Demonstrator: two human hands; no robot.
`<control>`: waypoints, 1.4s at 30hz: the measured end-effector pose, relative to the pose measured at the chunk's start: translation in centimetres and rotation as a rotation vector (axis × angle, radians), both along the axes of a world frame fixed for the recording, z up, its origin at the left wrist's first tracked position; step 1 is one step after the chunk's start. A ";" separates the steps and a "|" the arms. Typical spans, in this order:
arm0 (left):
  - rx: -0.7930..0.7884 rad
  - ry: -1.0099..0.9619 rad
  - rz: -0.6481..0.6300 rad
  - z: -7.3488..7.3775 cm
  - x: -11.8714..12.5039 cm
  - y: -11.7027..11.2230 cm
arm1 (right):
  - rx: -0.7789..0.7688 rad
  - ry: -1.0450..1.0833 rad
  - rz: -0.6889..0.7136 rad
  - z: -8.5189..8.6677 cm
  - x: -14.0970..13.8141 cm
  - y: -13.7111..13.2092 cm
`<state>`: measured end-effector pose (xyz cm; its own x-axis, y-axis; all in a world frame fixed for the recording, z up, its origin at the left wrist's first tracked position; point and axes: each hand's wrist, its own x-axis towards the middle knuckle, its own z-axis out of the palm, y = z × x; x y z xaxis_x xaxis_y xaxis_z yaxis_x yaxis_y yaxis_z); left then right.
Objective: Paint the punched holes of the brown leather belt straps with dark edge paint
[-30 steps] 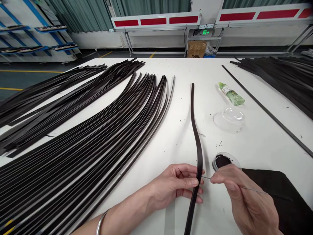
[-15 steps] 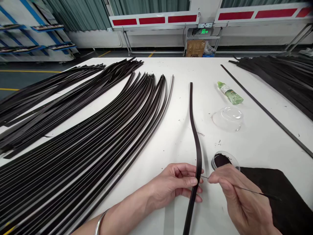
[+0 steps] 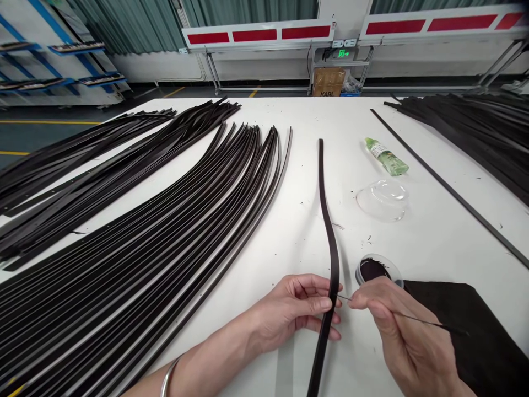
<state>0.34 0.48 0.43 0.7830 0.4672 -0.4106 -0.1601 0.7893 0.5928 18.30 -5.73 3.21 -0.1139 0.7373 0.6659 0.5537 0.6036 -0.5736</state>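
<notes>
My left hand (image 3: 285, 311) pinches a long black strip (image 3: 333, 259) between thumb and fingers, its edge turned to the right. The strip's far end lies on the white table (image 3: 248, 275), while the near part runs out of view at the bottom. In my right hand (image 3: 407, 336) is a thin metal rod (image 3: 421, 320) with a dark back end. Its tip meets the strip's right edge beside my left fingers. Just beyond my right hand stands a small clear dish (image 3: 397, 271) with black matter in it, partly hidden by the hand.
Many black strips (image 3: 157, 242) lie fanned out on the left, with further bundles (image 3: 165, 143) behind. A clear plastic cup or lid (image 3: 382, 201) and a green packet (image 3: 386, 157) lie right of the strip. A black cloth or sheet (image 3: 463, 314) sits under my right hand; another strip (image 3: 446, 184) lies beyond.
The whole view has shifted very slightly. Both hands keep their grips, and the rod's tip stays at the strip's edge with hardly any visible movement.
</notes>
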 end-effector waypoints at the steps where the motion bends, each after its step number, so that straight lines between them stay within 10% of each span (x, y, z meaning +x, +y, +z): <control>1: -0.002 0.002 0.000 0.0 0.0 0.0 | -0.002 0.003 0.009 0.0 0.0 0.0; 6: -0.004 0.004 0.014 -0.1 0.1 -0.1 | -0.067 0.017 -0.024 -0.5 0.7 -1.1; 12: -0.020 -0.002 0.025 0.4 0.0 -0.2 | -0.342 0.206 -0.434 0.3 1.4 -1.2; 19: -0.018 -0.069 -0.003 0.7 0.1 -0.5 | -0.644 0.503 -0.160 1.6 0.9 3.7; 25: -0.021 -0.001 0.033 0.8 -0.1 -0.6 | -0.551 0.482 -0.273 1.1 2.7 6.7; 34: -0.033 0.064 0.078 0.4 0.0 -0.5 | -0.480 0.145 -0.405 0.3 6.4 0.7; 42: -0.009 0.099 0.072 0.2 -0.1 -0.3 | -0.196 -0.254 -0.345 -1.3 6.3 0.8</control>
<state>0.20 0.14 0.62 0.7031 0.5166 -0.4886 -0.1574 0.7832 0.6015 24.58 -4.91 1.87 0.0187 0.8697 0.4933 0.8408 0.2533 -0.4784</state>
